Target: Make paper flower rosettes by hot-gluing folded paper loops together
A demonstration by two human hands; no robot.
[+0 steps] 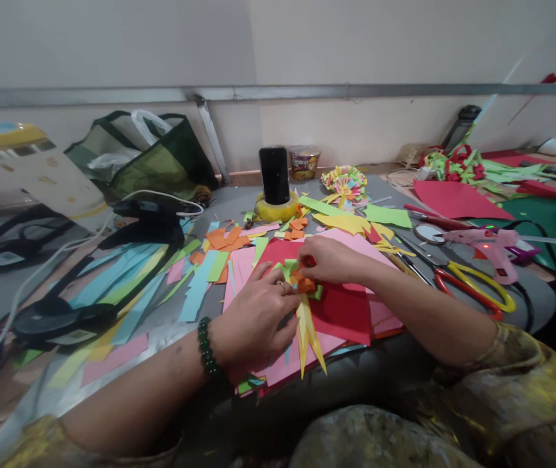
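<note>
Nearest me, the yellow tails (308, 338) of the paper piece (305, 284) point down out of the grip. I see the piece between both hands: the right hand (336, 260) pinches its orange part, while the left hand (258, 318) curls against its left side; I can't tell how tightly those fingers close. Under the grip I have a red sheet (343, 315) over pink sheets (278, 372). Right of it lie scissors (475, 284), then a pink glue gun (495, 250). Beyond it, a phone (274, 172) stands at a yellow tape roll (276, 209).

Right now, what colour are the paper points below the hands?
Paper points: yellow. Best seen in the head view.
</note>
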